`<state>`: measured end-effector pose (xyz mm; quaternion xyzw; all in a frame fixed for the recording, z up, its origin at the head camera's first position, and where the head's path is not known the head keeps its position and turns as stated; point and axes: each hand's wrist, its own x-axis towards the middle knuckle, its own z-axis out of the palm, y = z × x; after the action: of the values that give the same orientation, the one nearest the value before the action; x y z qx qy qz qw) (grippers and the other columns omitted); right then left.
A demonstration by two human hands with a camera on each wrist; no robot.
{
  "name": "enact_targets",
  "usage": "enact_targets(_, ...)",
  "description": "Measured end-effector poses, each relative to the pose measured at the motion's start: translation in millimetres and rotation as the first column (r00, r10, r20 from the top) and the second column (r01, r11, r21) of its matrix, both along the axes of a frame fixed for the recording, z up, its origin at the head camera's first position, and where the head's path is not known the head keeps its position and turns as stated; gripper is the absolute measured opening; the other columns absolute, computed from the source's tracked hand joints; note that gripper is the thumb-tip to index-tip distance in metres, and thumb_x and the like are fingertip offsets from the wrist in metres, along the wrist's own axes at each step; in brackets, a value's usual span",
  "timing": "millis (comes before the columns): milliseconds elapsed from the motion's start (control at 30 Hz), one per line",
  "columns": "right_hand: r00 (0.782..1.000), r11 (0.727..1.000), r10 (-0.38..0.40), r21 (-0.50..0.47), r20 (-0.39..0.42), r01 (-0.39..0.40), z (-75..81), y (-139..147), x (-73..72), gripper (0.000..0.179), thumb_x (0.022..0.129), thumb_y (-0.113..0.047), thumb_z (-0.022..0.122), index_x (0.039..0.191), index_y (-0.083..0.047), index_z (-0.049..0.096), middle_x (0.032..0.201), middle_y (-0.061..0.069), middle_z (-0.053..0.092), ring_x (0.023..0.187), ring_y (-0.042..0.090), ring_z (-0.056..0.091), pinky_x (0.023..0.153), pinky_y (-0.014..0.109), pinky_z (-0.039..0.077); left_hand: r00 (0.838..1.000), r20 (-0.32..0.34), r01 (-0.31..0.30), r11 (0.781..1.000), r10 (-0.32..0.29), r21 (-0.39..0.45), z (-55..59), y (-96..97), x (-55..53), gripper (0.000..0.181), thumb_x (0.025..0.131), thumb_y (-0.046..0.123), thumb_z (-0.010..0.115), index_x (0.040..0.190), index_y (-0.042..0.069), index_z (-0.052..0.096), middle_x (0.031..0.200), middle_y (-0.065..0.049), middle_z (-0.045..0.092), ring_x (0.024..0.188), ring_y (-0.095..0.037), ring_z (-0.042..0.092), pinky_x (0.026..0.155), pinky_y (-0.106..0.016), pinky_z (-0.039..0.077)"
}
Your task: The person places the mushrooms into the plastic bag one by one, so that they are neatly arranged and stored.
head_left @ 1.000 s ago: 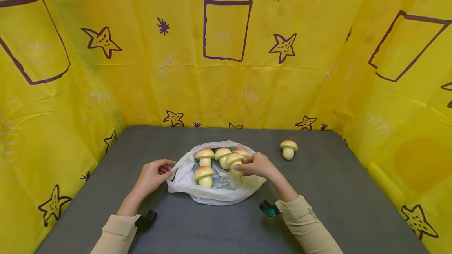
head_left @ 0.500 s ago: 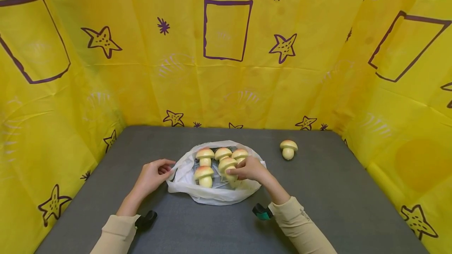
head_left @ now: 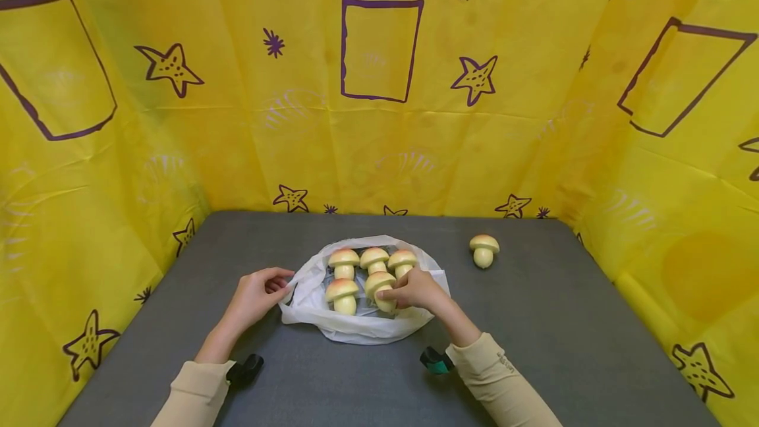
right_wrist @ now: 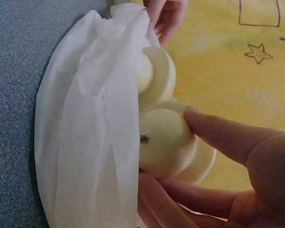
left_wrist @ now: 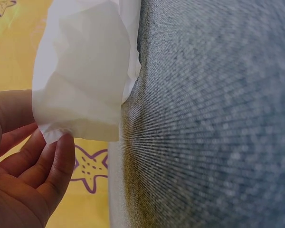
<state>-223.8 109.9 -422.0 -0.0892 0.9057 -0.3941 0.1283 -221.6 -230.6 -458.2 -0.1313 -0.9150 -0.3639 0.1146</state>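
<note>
A white plastic bag (head_left: 356, 330) lies on the table with its mouth spread wide. My left hand (head_left: 257, 292) pinches the bag's left edge between thumb and fingers, seen closer in the left wrist view as a thin white sheet (left_wrist: 85, 61). At the bag's right side, my right hand (head_left: 418, 290) grips a cream mushroom (head_left: 380, 282) with a reddish-tinged cap. Its rounded stem end (right_wrist: 166, 142), with a dark spot, faces the right wrist camera between thumb and fingers. Several similar mushrooms stand inside, including one at front left (head_left: 342, 296) and one at back left (head_left: 344, 262).
One more mushroom (head_left: 483, 251) stands on the dark grey table (head_left: 332, 387) at the back right, outside the bag. Yellow cloth walls (head_left: 379, 150) with purple drawings enclose the table at the back and both sides.
My right hand has moved left and slightly down with its mushroom, bringing it beside the front-left one. The back-right mushroom in the bag shows more fully. My left hand has stayed put.
</note>
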Motion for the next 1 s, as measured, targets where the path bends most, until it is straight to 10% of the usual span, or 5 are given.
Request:
enact_targets(667, 0.999, 0.998, 0.051, 0.035, 0.000, -0.051, -6.5, -1.6, -0.4, 0.044, 0.077, -0.037, 0.077, 0.050, -0.010, 0.055, 0.051, 0.003, 0.060, 0.058, 0.017, 0.066, 0.047, 0.021, 0.033, 1.000, 0.014, 0.003, 1.000, -0.003, 0.002, 0.7, -0.7, -0.9, 0.024, 0.079, 0.007, 0.074, 0.103, 0.007, 0.071, 0.081, -0.002, 0.067, 0.069, -0.011, 0.061, 0.061, -0.021, 0.050)
enact_targets(1000, 0.996, 0.997, 0.077, -0.009, 0.051, -0.076, -4.2, 1.1, -0.4, 0.023, 0.075, -0.027, 0.079, 0.083, -0.006, 0.076, 0.073, 0.010, 0.073, 0.069, 0.021, 0.072, 0.059, 0.023, 0.048, 1.000, 0.010, 0.000, 1.000, 0.000, 0.003, 0.9, -0.6, -0.3, 0.024, 0.079, 0.007, 0.074, 0.103, 0.007, 0.071, 0.080, -0.002, 0.067, 0.069, -0.011, 0.061, 0.061, -0.020, 0.050)
